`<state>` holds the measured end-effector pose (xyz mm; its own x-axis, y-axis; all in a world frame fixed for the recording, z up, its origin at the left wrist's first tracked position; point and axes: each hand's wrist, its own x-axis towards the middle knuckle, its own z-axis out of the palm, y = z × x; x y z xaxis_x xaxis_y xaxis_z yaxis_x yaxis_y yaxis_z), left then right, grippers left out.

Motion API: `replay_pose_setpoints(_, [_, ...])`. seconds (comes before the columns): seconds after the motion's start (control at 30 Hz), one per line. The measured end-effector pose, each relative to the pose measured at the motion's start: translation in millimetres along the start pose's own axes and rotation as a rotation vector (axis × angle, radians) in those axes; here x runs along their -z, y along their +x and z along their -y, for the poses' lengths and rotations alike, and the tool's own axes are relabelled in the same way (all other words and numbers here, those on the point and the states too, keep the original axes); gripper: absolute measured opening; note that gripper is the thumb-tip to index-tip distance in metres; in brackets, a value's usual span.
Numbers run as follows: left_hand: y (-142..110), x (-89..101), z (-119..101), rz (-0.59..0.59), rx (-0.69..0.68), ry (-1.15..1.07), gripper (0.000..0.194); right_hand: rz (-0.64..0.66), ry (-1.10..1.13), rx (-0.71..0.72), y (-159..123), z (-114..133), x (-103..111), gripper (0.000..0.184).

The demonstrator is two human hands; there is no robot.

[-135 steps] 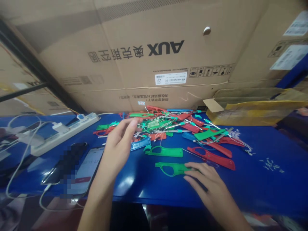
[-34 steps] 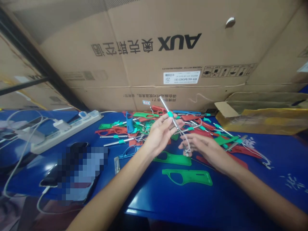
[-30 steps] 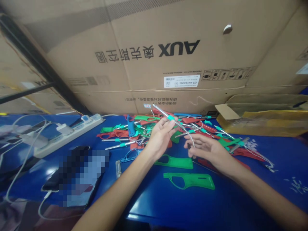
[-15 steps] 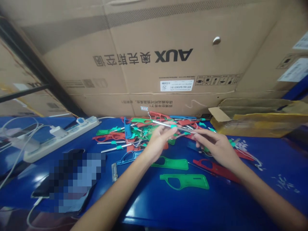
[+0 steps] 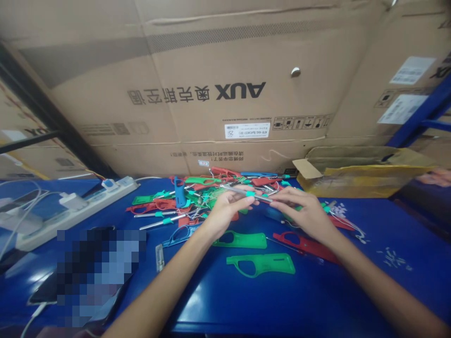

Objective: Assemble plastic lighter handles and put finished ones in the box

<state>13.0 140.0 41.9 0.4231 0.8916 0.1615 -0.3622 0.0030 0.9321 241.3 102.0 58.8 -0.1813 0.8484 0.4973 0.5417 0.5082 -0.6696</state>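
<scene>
A silver metal lighter tube (image 5: 234, 189) with a teal plastic piece runs across between my two hands. My left hand (image 5: 225, 206) is closed on it, thumb against the tube near the teal piece. My right hand (image 5: 303, 209) pinches at its right end; whatever small part lies under the fingertips is hidden. Just behind my hands spreads a pile of red, green and blue lighter handle shells and metal tubes. Nearer to me lie two green handle shells, one (image 5: 260, 265) in front of the other (image 5: 246, 240), and a red handle shell (image 5: 306, 246) by my right forearm.
A white power strip (image 5: 81, 211) with plugs and cables runs along the left, near dark phone-like devices. An open yellow-taped carton (image 5: 362, 180) stands at the back right. Small white bits (image 5: 392, 260) lie at the right. A large cardboard box (image 5: 197, 51) walls the back.
The view has turned slightly to the right, so the table things sit further left. Both hands keep hold of the tube; my right fingertips are a little nearer my left hand.
</scene>
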Motion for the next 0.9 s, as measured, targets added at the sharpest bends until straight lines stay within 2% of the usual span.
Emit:
replay_pose_setpoints(0.17, [1.4, 3.0, 3.8, -0.007, 0.007, 0.026, 0.034, 0.007, -0.036, 0.052, 0.4, 2.9, 3.5, 0.027])
replay_pose_setpoints(0.4, [1.5, 4.6, 4.5, -0.037, 0.001, 0.074, 0.031, -0.050, -0.090, 0.067, -2.0, 0.7, 5.8, 0.026])
replay_pose_setpoints(0.53, [0.8, 5.3, -8.0, -0.002, -0.030, 0.085, 0.036, -0.056, -0.102, 0.084, -2.7, 2.3, 6.6, 0.027])
replay_pose_setpoints(0.63, [2.2, 9.1, -22.5, -0.028, -0.108, 0.116, 0.044, -0.054, -0.084, 0.111, -3.2, 2.5, 10.6, 0.024])
replay_pose_setpoints(0.7, [1.2, 10.3, -32.0, -0.056, -0.178, 0.174, 0.045, -0.030, -0.122, 0.184, -3.6, -0.2, 14.2, 0.022])
replay_pose_setpoints(0.77, [-4.0, 7.8, -40.2, -0.060, -0.244, 0.274, 0.038, 0.004, -0.208, 0.293, -3.6, -3.7, 17.1, 0.023])
replay_pose_setpoints(0.83, [-14.4, 0.8, -46.5, -0.019, -0.294, 0.398, 0.024, 0.023, -0.295, 0.380, -3.4, -4.3, 18.4, 0.025])
replay_pose_setpoints(0.9, [-28.4, -8.0, -50.0, 0.046, -0.324, 0.506, 0.024, 0.022, -0.348, 0.417, -4.3, 1.0, 18.1, 0.024])
